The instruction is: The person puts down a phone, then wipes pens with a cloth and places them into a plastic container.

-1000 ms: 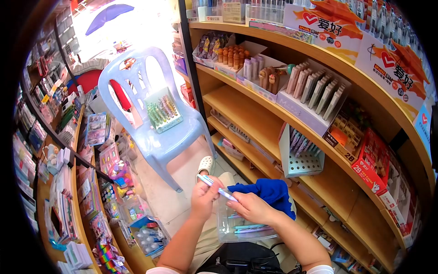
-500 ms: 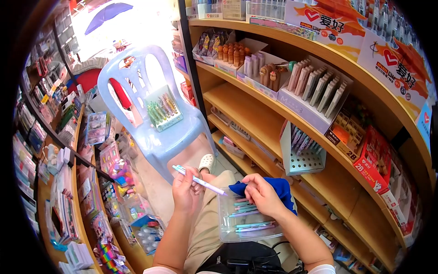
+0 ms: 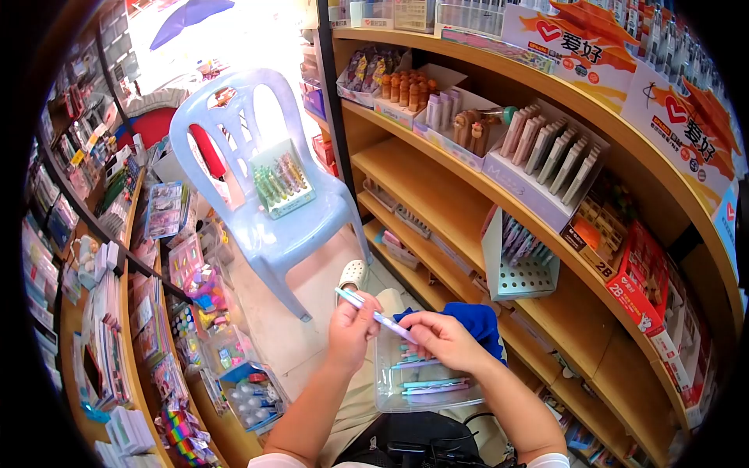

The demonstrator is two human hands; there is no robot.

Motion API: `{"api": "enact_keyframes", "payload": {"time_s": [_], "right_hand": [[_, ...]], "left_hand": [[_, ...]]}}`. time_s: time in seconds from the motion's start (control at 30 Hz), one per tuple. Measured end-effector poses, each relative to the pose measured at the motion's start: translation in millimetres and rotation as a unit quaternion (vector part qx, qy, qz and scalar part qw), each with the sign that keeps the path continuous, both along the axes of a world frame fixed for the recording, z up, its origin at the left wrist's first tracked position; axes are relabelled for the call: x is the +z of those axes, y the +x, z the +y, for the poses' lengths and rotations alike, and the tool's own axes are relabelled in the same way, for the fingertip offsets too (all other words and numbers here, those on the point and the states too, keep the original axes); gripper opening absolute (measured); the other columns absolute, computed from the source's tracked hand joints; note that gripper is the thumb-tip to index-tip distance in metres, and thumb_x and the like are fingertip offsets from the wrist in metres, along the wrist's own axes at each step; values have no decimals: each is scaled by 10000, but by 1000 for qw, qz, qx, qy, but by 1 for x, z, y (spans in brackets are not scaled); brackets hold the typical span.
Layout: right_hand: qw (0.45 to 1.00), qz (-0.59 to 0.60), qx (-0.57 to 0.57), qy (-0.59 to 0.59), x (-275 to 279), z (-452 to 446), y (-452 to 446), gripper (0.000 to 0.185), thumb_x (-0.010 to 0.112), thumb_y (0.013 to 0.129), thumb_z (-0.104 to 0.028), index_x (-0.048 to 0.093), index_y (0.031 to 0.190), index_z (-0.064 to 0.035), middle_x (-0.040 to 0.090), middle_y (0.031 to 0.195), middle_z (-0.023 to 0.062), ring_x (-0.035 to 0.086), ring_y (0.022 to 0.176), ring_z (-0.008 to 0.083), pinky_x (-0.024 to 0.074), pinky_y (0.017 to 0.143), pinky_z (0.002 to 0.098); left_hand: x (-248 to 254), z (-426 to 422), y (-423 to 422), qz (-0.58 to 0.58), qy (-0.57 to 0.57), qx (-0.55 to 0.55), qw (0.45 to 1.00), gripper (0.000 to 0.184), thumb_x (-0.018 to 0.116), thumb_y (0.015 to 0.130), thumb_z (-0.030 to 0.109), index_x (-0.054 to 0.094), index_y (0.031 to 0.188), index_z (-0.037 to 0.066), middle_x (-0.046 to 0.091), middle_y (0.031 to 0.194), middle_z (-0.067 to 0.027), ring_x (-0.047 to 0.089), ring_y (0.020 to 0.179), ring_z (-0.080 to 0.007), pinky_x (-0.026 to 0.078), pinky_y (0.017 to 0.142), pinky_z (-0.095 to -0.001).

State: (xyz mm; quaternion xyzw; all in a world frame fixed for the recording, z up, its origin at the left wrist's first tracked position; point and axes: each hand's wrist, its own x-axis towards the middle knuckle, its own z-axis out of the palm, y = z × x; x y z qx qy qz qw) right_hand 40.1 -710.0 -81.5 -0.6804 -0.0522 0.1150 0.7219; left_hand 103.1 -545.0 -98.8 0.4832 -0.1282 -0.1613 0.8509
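A light blue and lilac pen (image 3: 384, 320) is held slanting above my lap. My left hand (image 3: 353, 331) is closed around its upper part. The fingers of my right hand (image 3: 446, 340) pinch its lower, lilac end. Below my hands, a clear plastic tray (image 3: 388, 399) holds several pastel pens (image 3: 434, 386), lying flat. A blue cloth (image 3: 477, 321) hangs over the tray's far right side, just behind my right hand.
A blue plastic chair (image 3: 300, 234) ahead carries a box of pens (image 3: 281, 183). Wooden shelves (image 3: 421, 183) with pen boxes rise on the right, one perforated box (image 3: 521, 277) tilted there. Left shelves (image 3: 140, 343) hold notebooks and stationery. A clog (image 3: 353, 274) stands on the floor.
My left hand has moved right and down with the pen. My right hand, apart from the pen half a second ago and near the cloth, now grips the pen's lower end.
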Motion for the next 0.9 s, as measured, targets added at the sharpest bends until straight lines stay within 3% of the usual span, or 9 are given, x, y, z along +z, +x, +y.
{"api": "enact_keyframes", "payload": {"time_s": [0.07, 0.17, 0.27, 0.37, 0.73, 0.9], "right_hand": [[999, 11, 47, 4, -5, 0, 0, 216, 447, 907, -194, 522, 1016, -24, 526, 701, -11, 486, 604, 49, 394, 529, 179], [997, 47, 68, 1, -6, -4, 0, 229, 411, 920, -202, 518, 1012, -21, 552, 664, 15, 503, 577, 66, 406, 533, 191], [993, 92, 64, 45, -4, -8, -1, 265, 374, 932, -223, 517, 1008, -13, 575, 653, 45, 518, 556, 86, 415, 534, 199], [988, 100, 74, 88, -3, -11, 0, 293, 347, 937, -239, 513, 1008, -8, 587, 656, 68, 523, 537, 101, 421, 523, 207], [961, 142, 148, 185, 5, -18, -2, 357, 328, 936, -282, 505, 1028, 14, 613, 692, 139, 588, 565, 165, 464, 512, 239], [962, 158, 126, 186, 7, -18, -3, 513, 224, 939, -387, 501, 1060, 27, 617, 716, 162, 606, 603, 191, 474, 539, 249]], "left_hand": [[-5, -5, -3, -31, 77, -28, 996, 219, 448, 908, 236, 508, 837, 39, 403, 606, 23, 362, 508, -53, 273, 453, -181], [-2, -8, -3, -9, 99, -20, 995, 246, 417, 922, 247, 515, 881, 26, 407, 608, 18, 363, 511, -58, 288, 457, -184], [-5, -7, 5, 39, 29, 40, 998, 318, 374, 930, 303, 495, 963, 10, 397, 635, 11, 371, 524, -66, 281, 448, -191], [0, -5, 6, 26, 20, 28, 999, 314, 372, 931, 288, 485, 999, 3, 389, 628, 8, 373, 530, -68, 286, 455, -187], [12, -12, 12, -27, 18, 29, 999, 207, 431, 917, 223, 514, 934, 35, 400, 596, 28, 332, 485, -39, 252, 432, -178], [8, -12, 14, -4, 7, 31, 1000, 188, 440, 913, 215, 505, 876, 43, 395, 592, 31, 310, 465, -32, 234, 415, -184]]}}
